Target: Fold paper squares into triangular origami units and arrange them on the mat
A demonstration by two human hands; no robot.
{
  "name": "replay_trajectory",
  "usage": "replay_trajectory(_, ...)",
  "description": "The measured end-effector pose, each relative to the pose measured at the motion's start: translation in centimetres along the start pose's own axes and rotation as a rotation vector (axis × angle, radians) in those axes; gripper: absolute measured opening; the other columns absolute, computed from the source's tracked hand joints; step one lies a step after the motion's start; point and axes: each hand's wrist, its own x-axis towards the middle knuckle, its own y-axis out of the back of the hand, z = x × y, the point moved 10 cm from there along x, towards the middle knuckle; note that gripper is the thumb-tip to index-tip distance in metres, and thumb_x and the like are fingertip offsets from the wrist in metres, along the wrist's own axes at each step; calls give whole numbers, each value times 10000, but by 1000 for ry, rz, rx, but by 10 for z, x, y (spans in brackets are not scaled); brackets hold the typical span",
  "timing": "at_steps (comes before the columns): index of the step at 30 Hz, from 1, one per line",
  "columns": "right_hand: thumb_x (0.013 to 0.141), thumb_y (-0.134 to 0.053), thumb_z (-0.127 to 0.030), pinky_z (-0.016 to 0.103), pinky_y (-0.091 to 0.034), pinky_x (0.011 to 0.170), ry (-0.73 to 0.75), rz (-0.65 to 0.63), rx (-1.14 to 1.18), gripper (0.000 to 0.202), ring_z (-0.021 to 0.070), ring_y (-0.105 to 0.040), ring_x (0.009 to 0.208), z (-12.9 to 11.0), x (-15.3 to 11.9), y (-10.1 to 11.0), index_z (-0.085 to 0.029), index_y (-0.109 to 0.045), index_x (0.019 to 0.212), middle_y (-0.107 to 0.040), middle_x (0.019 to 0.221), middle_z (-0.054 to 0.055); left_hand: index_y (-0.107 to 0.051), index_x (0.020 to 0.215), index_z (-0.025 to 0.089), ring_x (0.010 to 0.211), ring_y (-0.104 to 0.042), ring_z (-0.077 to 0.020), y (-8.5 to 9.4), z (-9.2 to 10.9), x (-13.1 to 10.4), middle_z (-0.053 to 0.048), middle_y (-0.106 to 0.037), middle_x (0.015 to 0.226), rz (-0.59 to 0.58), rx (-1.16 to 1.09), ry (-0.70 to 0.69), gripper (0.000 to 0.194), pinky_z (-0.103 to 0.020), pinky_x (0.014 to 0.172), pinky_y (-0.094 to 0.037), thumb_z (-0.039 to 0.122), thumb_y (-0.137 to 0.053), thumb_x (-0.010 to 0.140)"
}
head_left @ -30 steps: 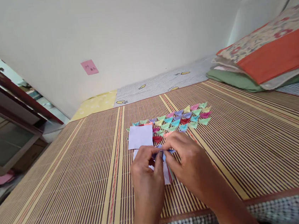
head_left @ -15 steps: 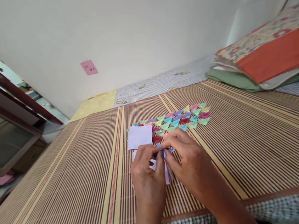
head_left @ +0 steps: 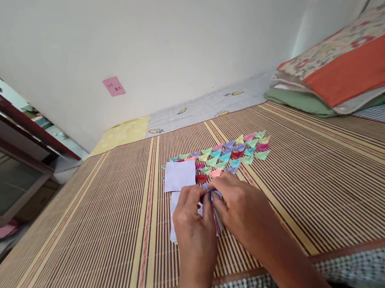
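Note:
Between my two hands is a small piece of folded blue-violet paper, mostly covered by my fingers. My left hand pinches its left side between thumb and forefinger. From the right, my right hand pinches it too, the fingertips of both hands nearly meeting. Below them lies a stack of paper squares, white on top with coloured edges, partly hidden by my left hand. A pale lavender paper square lies just beyond. Rows of small folded paper pieces in many colours spread behind my right hand.
A striped bamboo mat covers the bed. Folded bedding with an orange band is piled at the right. A pink note is stuck on the white wall. A dark-framed glass door stands at the left.
My right hand has shifted slightly down, uncovering more folded pieces behind it. My left hand has moved a little to the right. Both still pinch the blue-violet paper.

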Motion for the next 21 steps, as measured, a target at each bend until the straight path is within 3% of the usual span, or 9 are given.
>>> replay_trajectory(8,891,-468,-10,299,-425,625,-5,38,89,217,222,-656,814,4,-2,-5,-196,-578,881,-648,958,84,-682,862,206,737,-618,-143,-2,-2,1,-4,-651,859,9,-24,11,190,-255,689,-503,66,-596,956)
replay_trajectory(15,863,-466,0,324,-444,639,-15,-25,59,220,236,-648,785,12,0,-4,-184,-587,866,-640,935,82,-695,923,198,836,-649,-154,-13,3,2,-36,-653,964,-132,-58,-50,198,-274,763,-525,57,-567,978)
replay_trajectory(21,857,-548,-29,373,-530,787,35,-12,214,217,251,-684,894,8,3,12,-193,-662,943,-676,960,71,-671,923,207,807,-641,-151,-1,-7,5,-21,-655,929,-43,-16,-55,173,-267,726,-522,61,-589,966)
